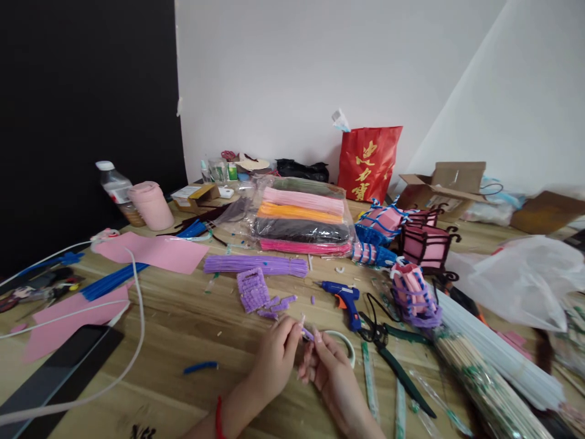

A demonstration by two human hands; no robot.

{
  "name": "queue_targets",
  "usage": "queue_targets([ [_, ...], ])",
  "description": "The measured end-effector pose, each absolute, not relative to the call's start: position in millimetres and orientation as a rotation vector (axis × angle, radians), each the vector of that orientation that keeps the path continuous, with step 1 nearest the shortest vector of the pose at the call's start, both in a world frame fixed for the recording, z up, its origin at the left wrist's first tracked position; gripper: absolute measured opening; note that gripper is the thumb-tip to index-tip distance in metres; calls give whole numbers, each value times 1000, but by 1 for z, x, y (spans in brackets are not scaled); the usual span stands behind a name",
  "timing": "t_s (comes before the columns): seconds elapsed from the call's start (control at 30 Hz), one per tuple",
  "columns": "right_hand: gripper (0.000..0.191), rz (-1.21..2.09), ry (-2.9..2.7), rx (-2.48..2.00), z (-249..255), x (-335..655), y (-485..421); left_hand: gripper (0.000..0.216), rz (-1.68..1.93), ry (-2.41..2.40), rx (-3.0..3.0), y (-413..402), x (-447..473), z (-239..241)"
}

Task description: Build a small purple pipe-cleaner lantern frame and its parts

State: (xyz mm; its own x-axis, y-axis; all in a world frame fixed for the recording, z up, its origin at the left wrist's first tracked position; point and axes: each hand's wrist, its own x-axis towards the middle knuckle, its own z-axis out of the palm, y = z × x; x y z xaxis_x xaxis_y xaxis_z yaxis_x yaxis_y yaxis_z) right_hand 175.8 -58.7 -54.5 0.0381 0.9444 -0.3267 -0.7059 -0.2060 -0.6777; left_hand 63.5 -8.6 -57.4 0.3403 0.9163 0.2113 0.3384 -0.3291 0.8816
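Note:
My left hand (276,352) and my right hand (333,373) meet near the front middle of the table. Both are closed in a pinch on a short purple pipe cleaner piece (307,333), partly covered by the fingers. Just beyond lie a purple block of pipe cleaner rows (253,289) and several short purple pieces (276,303). Farther back is a bundle of long purple pipe cleaners (256,266). A blue glue gun (343,297) rests beyond my right hand, and a roll of tape (350,346) lies partly behind it.
Green-handled cutters (398,353) and bundled wooden sticks (479,378) lie at right. Pink lanterns (423,247) stand behind them. Bagged pipe cleaners (301,213) and a red bag (369,161) are at the back. A white cable (141,305) crosses the left side near a phone (59,360).

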Motion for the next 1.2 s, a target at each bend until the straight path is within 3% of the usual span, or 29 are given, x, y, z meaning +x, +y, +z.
queue_targets([
  [0.23,28,1588,-448,-816,-51,176,-63,28,876,1180,1579,-7,65,-63],
  [0.67,32,1551,-449,-841,-58,169,-62,50,742,899,1068,-11,76,-65],
  [0.97,23,1667,-373,-724,-54,173,-64,43,766,860,1012,-11,73,-56],
  [1.2,29,1918,-250,-721,-53,179,-66,27,823,922,1392,-14,69,-47],
])
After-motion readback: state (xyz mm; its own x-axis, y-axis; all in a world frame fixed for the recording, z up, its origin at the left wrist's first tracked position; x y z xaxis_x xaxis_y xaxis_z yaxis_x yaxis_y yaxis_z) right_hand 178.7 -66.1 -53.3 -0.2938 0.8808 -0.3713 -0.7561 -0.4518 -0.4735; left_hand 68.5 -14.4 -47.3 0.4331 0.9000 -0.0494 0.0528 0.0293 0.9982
